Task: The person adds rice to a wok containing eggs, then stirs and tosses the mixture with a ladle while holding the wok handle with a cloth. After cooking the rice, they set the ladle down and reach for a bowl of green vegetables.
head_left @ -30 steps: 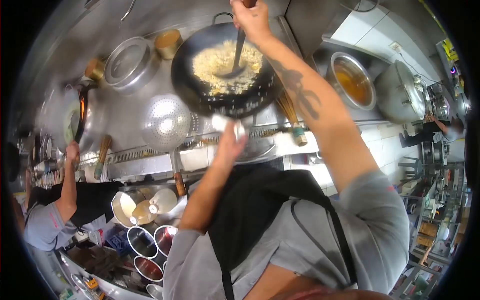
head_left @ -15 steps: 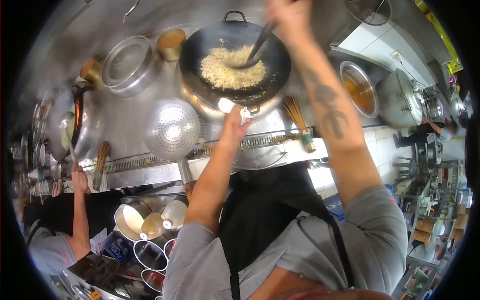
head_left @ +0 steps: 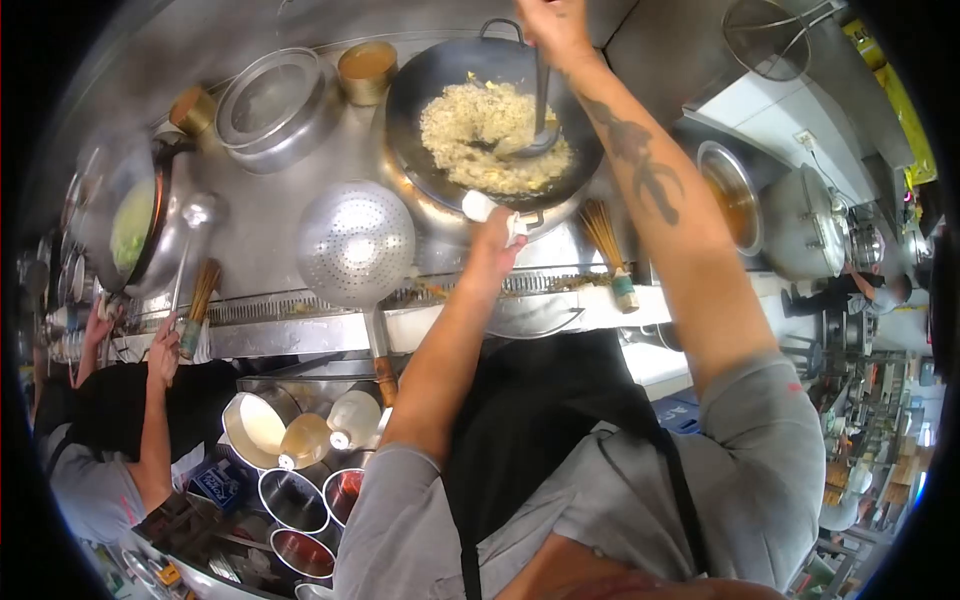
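Note:
A dark two-handled wok (head_left: 408, 105) sits on the burner in front of me, holding pale fried rice (head_left: 462, 122) with yellow bits. My left hand (head_left: 490, 246) is closed around a folded white cloth (head_left: 479, 207) at the wok's near rim, beside its near loop handle. From the top of the view my right hand (head_left: 556, 32) grips the upper end of a dark ladle (head_left: 541, 92). The ladle's bowl rests in the rice on the right side of the wok. Part of my right hand is cut off by the frame edge.
A perforated strainer (head_left: 356, 244) lies left of the wok, with a lidded pot (head_left: 270, 108) behind it. Right of the wok are a bamboo brush (head_left: 602, 237) and a steel bowl (head_left: 740, 215). A co-worker's hand (head_left: 163, 350) holds a ladle at the left. Sauce containers (head_left: 292, 500) stand below.
My right hand has swung left and the ladle now stands more upright, its bowl further right in the rice. The rice has spread. The co-worker's second hand has come into view.

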A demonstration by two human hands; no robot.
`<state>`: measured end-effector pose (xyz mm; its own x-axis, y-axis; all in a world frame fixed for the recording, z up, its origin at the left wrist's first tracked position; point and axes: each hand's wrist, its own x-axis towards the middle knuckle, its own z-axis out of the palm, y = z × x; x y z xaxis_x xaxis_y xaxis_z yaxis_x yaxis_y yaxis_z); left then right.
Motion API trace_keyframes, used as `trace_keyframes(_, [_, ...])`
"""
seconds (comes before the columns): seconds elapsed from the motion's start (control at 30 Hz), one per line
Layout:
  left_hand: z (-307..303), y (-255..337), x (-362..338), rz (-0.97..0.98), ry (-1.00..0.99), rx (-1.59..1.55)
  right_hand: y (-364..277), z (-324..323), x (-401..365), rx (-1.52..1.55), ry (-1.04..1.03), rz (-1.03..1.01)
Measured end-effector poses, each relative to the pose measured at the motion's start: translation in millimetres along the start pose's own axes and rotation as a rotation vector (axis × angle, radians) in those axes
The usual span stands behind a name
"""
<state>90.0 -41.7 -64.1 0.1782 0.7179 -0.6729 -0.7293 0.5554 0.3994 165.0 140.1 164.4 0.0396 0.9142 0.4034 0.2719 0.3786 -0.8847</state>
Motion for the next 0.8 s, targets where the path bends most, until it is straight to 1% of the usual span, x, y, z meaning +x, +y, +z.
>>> trace_keyframes(0.03, [2,1,4,0.000,-0.001,-0.006,-14,1,-1,-0.053,0.125,-0.114])
trace_keyframes(0.07, [3,3,2,0.006,-0.029,-0.008,-53,2,-24,0.088,0.152,-0.117])
trace_keyframes(0.1, [3,3,-2,0.013,-0.053,-0.009,-33,2,-18,0.211,0.148,-0.122])
trace_keyframes(0.13, [3,3,-5,0.018,-0.075,-0.009,1,5,-10,0.335,0.144,-0.123])
trace_keyframes(0.17, [2,1,2,0.043,-0.039,-0.016,38,15,-7,0.295,0.086,-0.080])
trace_keyframes(0.2, [3,1,-1,0.029,-0.037,0.001,36,24,-10,0.255,0.032,-0.048])
trace_keyframes(0.23, [6,5,-2,0.027,-0.039,0.013,28,19,-3,0.184,-0.060,0.005])
trace_keyframes(0.33, [4,2,0,0.022,-0.024,0.028,-21,16,-10,0.221,0.053,0.062])
trace_keyframes(0.37, [6,5,-4,0.024,-0.026,0.032,-24,14,-11,0.261,0.139,0.028])
trace_keyframes(0.47, [2,4,-3,0.039,-0.031,-0.022,6,14,-30,0.557,0.160,-0.017])
trace_keyframes(0.5, [0,3,-1,0.045,-0.038,-0.040,18,22,-28,0.545,0.050,-0.002])
trace_keyframes(0.53, [2,4,2,0.045,-0.029,-0.024,24,14,-18,0.523,-0.039,0.014])
trace_keyframes(0.6, [-1,1,8,0.033,-0.001,0.007,-26,-4,-21,0.474,-0.213,0.063])
trace_keyframes(0.63, [-5,-1,14,-0.004,-0.029,0.009,-46,-12,-26,0.467,-0.205,0.134])
trace_keyframes(0.67, [-2,0,13,-0.006,-0.004,0.025,-68,-23,-37,0.436,-0.177,0.187])
trace_keyframes(0.73, [1,2,10,-0.015,0.057,0.061,-39,-28,-39,0.410,-0.068,0.210])
trace_keyframes(0.77, [-4,0,12,0.024,-0.018,0.022,-18,-32,-34,0.432,-0.063,0.197])
trace_keyframes(0.8, [-4,-2,5,0.062,-0.043,0.018,5,-33,-16,0.457,-0.058,0.173])
